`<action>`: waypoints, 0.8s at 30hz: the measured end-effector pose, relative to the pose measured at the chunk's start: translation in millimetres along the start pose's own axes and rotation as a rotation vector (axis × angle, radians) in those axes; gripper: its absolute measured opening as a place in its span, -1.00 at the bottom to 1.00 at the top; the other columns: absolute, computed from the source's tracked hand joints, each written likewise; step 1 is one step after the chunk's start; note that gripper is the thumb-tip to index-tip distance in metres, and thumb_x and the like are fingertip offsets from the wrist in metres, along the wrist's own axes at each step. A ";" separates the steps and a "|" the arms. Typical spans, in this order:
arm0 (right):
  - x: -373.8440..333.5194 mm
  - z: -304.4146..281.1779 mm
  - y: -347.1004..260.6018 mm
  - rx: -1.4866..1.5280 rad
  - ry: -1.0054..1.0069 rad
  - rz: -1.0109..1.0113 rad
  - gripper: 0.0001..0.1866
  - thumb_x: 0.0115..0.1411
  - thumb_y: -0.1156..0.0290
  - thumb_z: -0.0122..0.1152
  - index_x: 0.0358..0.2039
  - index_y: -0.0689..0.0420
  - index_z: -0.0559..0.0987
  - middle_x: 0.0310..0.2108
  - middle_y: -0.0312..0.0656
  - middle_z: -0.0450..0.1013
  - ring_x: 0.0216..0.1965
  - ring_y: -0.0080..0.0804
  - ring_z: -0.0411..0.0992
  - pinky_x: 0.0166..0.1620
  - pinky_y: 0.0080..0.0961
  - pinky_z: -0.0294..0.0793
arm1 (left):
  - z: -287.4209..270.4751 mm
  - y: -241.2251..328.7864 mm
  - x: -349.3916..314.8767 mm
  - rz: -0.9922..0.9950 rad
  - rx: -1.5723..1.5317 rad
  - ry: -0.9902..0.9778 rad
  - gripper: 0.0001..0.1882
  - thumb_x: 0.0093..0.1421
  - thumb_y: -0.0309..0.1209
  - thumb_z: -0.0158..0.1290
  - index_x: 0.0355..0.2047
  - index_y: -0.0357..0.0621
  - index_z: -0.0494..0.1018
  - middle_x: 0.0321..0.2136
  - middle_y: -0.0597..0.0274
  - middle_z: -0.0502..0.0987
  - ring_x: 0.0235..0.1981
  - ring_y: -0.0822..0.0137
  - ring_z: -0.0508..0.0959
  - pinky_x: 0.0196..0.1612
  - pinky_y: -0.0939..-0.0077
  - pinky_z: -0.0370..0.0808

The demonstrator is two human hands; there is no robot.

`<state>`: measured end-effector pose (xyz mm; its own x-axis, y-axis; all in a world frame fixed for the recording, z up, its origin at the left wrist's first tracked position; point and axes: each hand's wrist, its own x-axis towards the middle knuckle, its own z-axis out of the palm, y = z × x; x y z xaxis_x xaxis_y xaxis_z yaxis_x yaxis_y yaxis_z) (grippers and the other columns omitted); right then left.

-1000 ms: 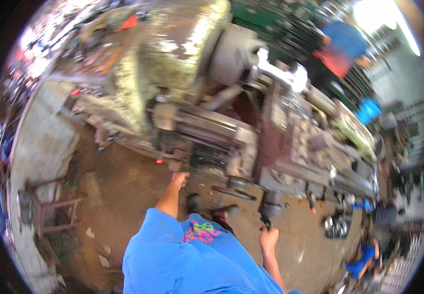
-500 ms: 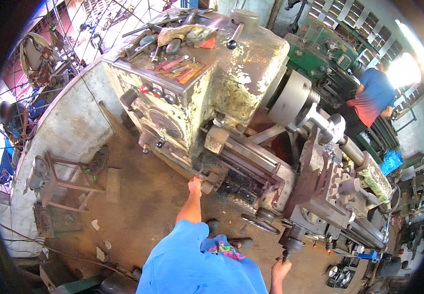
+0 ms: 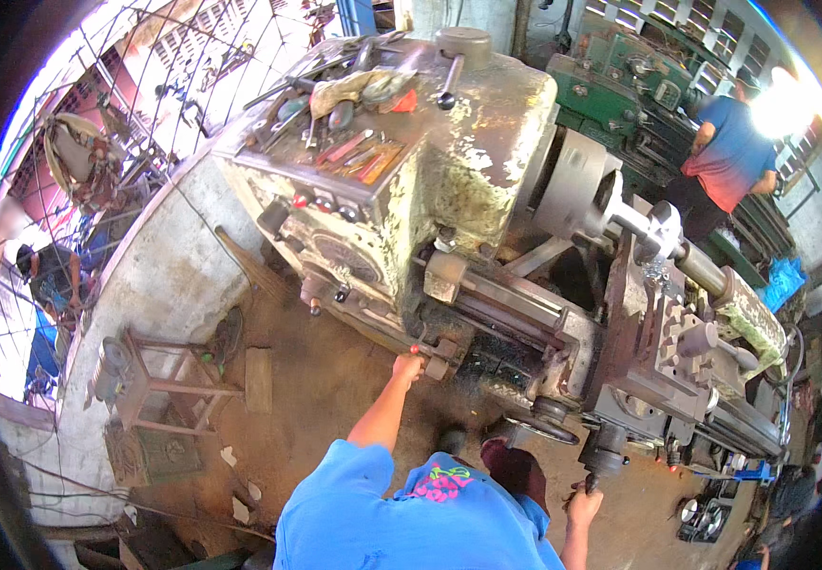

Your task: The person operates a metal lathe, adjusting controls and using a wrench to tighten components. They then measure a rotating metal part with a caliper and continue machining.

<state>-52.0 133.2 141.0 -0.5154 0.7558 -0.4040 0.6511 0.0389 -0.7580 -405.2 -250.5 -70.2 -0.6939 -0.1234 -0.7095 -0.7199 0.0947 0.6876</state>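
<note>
A large worn lathe (image 3: pixel 449 161) stands before me, its cream paint flaking. My left hand (image 3: pixel 409 366) is closed round a short control lever (image 3: pixel 417 348) low at the front of the headstock. Lower right, my right hand (image 3: pixel 584 503) is closed on a crank handle (image 3: pixel 592 483) below the carriage (image 3: pixel 644 380). Between chuck (image 3: pixel 571 185) and tailstock (image 3: pixel 748 332) sits a shiny metal workpiece (image 3: pixel 628 218). Metal shavings (image 3: pixel 656 275) lie by the tool post. A handwheel (image 3: pixel 542 427) is left of my right hand.
Tools and a rag (image 3: pixel 344 93) lie on the headstock. A person in a blue and red shirt (image 3: pixel 729 157) stands by a green machine (image 3: pixel 592 95). Another person (image 3: pixel 55 280) is beyond the wire grille. A wooden stool frame (image 3: pixel 178 380) stands left; a blue plastic bag (image 3: pixel 783 283) is at right.
The view has shifted, so the lathe appears lower and further right. Both hands keep their holds. A foot now shows near the handwheel.
</note>
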 end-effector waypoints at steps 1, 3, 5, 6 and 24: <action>-1.0 -1.5 -8.2 0.055 -0.051 0.112 -0.77 0.27 0.41 0.02 -0.43 0.28 0.52 -0.73 -0.13 0.42 -0.78 -0.36 0.37 -0.69 -0.41 0.31 | -3.4 -1.4 -7.6 -0.018 0.024 -0.047 -0.67 0.13 -0.29 0.12 -0.15 -0.23 0.51 -0.26 0.11 0.60 -0.26 0.18 0.63 -0.30 0.30 0.50; 0.0 -6.5 -23.3 0.270 -0.238 0.250 -0.78 0.26 0.39 0.03 -0.40 0.28 0.52 -0.68 -0.08 0.46 -0.76 -0.31 0.38 -0.67 -0.38 0.33 | -10.8 -10.9 -19.5 -0.014 0.095 -0.127 -0.60 0.17 -0.27 0.09 -0.02 -0.17 0.45 -0.15 0.16 0.59 -0.17 0.16 0.63 -0.18 0.26 0.50; 0.8 -17.3 -32.2 0.430 -0.465 0.378 -0.70 0.33 0.35 -0.06 -0.27 0.36 0.52 -0.59 0.00 0.50 -0.68 -0.25 0.44 -0.65 -0.35 0.34 | -18.0 -28.6 -25.3 -0.024 0.137 -0.177 -0.63 0.19 -0.24 0.09 -0.05 -0.17 0.46 -0.16 0.13 0.58 -0.19 0.18 0.63 -0.23 0.31 0.51; 0.9 -16.4 -32.6 0.483 -0.412 0.463 -0.66 0.34 0.34 -0.10 -0.23 0.39 0.52 -0.59 0.00 0.50 -0.68 -0.22 0.43 -0.64 -0.34 0.35 | -22.1 -40.2 -26.0 -0.042 0.099 -0.230 -0.63 0.18 -0.22 0.09 -0.07 -0.18 0.46 -0.17 0.10 0.58 -0.20 0.16 0.63 -0.27 0.38 0.51; 25.4 -45.5 -8.0 -0.492 0.171 0.295 -0.76 0.02 0.43 0.10 -0.35 0.21 0.68 -0.33 0.19 0.56 -0.23 0.12 0.57 -0.12 -0.07 0.57 | 79.6 -45.1 -61.3 -0.068 0.740 -0.588 -0.60 0.21 -0.35 0.09 0.04 -0.21 0.41 -0.15 0.06 0.58 -0.33 0.12 0.64 -0.37 0.22 0.57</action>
<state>-45.0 181.8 160.1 -0.2028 0.8737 -0.4421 0.9558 0.0784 -0.2834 -331.7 -168.5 -70.0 -0.4027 0.3471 -0.8470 -0.4476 0.7325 0.5129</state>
